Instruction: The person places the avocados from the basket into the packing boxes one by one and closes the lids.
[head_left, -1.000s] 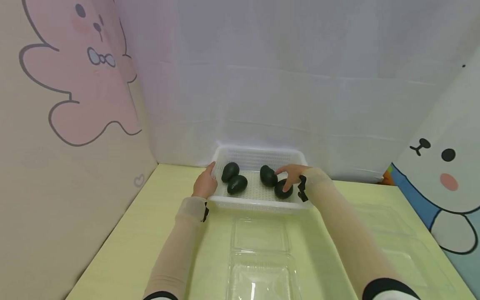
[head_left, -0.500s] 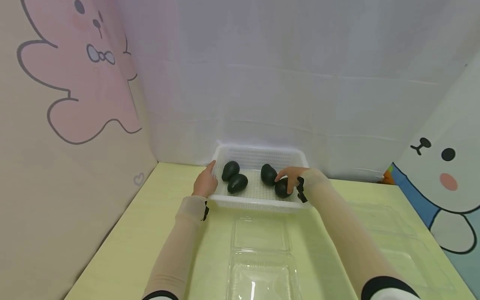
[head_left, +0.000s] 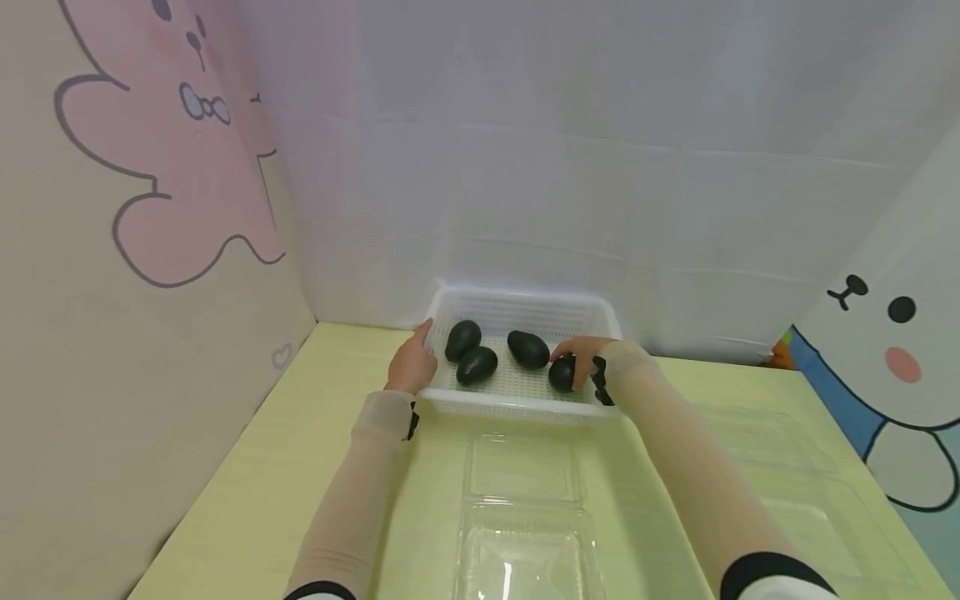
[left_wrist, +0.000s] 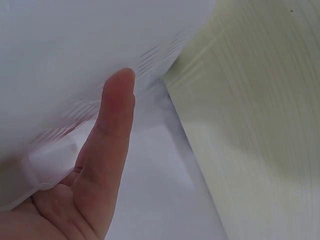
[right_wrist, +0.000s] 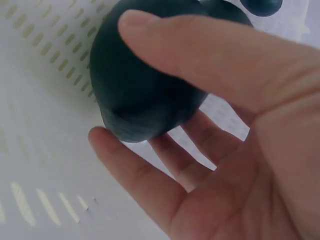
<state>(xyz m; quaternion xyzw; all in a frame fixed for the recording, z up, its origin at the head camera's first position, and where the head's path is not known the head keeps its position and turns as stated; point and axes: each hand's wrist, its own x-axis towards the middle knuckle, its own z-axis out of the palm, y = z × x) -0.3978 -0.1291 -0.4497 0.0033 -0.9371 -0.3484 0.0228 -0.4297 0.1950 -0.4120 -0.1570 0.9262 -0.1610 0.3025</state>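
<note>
A dark green avocado (head_left: 562,374) lies at the right end of a white plastic basket (head_left: 517,409). My right hand (head_left: 587,357) grips it; in the right wrist view the thumb (right_wrist: 185,45) lies across its top and the fingers curve along its other side. Another avocado (head_left: 528,350) rests just left of that hand. Two more, one behind (head_left: 463,340) and one in front (head_left: 477,366), sit close together on the left. My left hand (head_left: 412,364) holds the basket's left rim, one straight finger (left_wrist: 114,120) along the outer wall in the left wrist view.
A clear plastic clamshell box (head_left: 527,542) lies unfolded on the pale yellow table (head_left: 300,467), in front of the basket. Further clear plastic boxes (head_left: 802,517) lie on the right. Behind the basket hangs a white curtain (head_left: 525,183); printed panels flank the table.
My right fingers have closed round the right avocado, which has shifted slightly left. The neighbouring avocado has turned and moved left. My left hand stays at the basket rim.
</note>
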